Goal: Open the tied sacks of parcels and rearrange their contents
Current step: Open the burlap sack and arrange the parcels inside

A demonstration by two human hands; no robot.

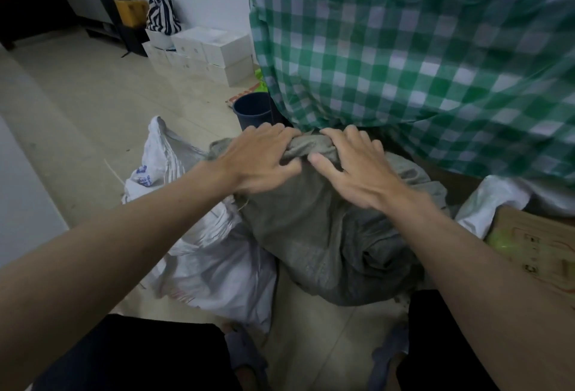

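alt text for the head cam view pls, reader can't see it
Both hands, left and right, grip the bunched neck of a grey sack on the floor. A white sack lies to its left; a table under a green checked cloth stands behind.

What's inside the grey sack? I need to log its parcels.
Nothing inside shows. The grey sack is bunched closed at its neck, where the left hand and right hand grip it; the cloth hides the contents.

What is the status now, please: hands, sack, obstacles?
Both hands, left and right, gripping grey sack neck. Sack unopened. White sack leans alongside.
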